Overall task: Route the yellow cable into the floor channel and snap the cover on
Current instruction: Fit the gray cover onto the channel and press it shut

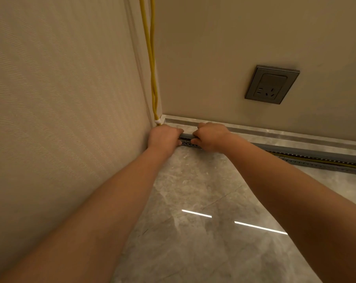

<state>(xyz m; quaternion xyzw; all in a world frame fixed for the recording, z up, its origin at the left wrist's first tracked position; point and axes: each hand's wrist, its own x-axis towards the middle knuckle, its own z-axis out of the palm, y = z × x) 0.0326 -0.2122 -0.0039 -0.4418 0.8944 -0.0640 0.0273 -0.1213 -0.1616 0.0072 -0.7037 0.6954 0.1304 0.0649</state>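
Floor (193, 231) is glossy grey marble-look tile, mirror shiny. Above it, the left wall (60, 99) has ribbed matt wallpaper; the socket plate (272, 84) looks brushed grey metal.

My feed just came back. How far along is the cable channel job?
Done: yellow cable lies in the floor channel. In hand: left hand and right hand press the grey cover down at the corner. Left: rightward the cover still looks unseated, cable showing.

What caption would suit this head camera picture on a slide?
Both hands, left and right, press the grey cover onto the floor channel holding the yellow cable.
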